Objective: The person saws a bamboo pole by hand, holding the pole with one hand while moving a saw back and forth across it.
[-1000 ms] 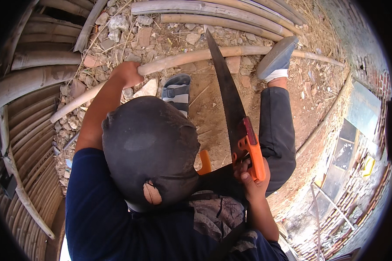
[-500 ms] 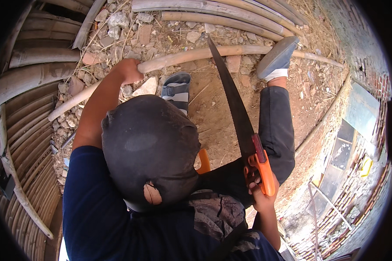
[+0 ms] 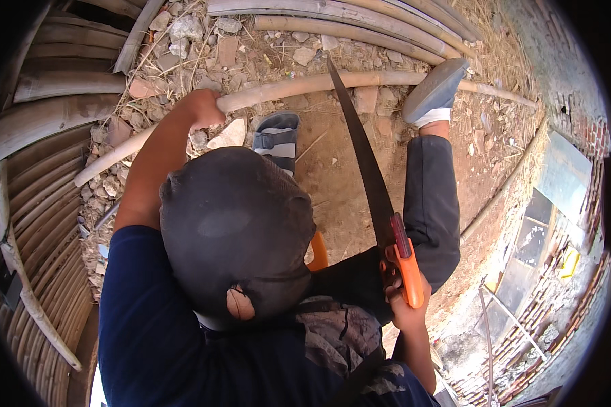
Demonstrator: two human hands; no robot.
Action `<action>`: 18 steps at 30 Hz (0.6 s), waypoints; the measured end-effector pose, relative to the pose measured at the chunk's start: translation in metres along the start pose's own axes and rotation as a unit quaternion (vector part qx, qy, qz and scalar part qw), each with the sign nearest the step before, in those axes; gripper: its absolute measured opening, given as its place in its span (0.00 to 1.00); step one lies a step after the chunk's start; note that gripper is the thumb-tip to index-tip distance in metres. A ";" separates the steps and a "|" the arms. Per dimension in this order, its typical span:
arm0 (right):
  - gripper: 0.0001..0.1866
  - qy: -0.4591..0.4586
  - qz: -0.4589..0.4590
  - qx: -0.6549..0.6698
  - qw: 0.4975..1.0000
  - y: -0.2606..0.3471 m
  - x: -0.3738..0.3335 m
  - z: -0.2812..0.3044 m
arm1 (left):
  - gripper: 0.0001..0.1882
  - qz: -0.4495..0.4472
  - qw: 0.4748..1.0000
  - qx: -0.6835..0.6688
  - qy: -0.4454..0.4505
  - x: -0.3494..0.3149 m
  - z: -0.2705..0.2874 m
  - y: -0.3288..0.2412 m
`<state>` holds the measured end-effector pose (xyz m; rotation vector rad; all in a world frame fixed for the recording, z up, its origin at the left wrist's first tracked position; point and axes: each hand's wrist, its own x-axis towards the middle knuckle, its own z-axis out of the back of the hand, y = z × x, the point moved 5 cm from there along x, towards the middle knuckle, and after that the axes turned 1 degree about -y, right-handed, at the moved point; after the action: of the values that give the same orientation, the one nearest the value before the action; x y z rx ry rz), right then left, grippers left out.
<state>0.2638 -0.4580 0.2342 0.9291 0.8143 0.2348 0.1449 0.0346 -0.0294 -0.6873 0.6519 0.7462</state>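
A long, pale bamboo pole crosses the ground ahead from left to right. My left hand is closed around it on the left side, fingers partly hidden. At the right, a foot in a grey-blue sandal rests on the pole. The orange handle of a handsaw is in my closed right hand, near the bent right knee. Its long dark blade points away, and the tip overlaps the pole in view; contact cannot be told. A dark cap blocks the middle of the view.
More bamboo poles lie at the far side. Broken stones and rubble cover the ground at far left. Slatted bamboo stands on the left, a brick wall on the right. Something orange shows beside the cap.
The saw handle and my right hand have shifted slightly left, and the blade's angle has changed a little. My left hand stays on the bamboo pole.
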 end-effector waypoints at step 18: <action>0.09 0.010 -0.001 0.006 1.000 0.003 0.062 -0.031 | 0.29 -0.032 0.998 0.038 -0.048 0.002 -0.002 0.000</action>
<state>0.2850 -0.4056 0.1941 0.9383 0.8351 0.2384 0.1453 0.0340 -0.0321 -0.5956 0.5653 0.6879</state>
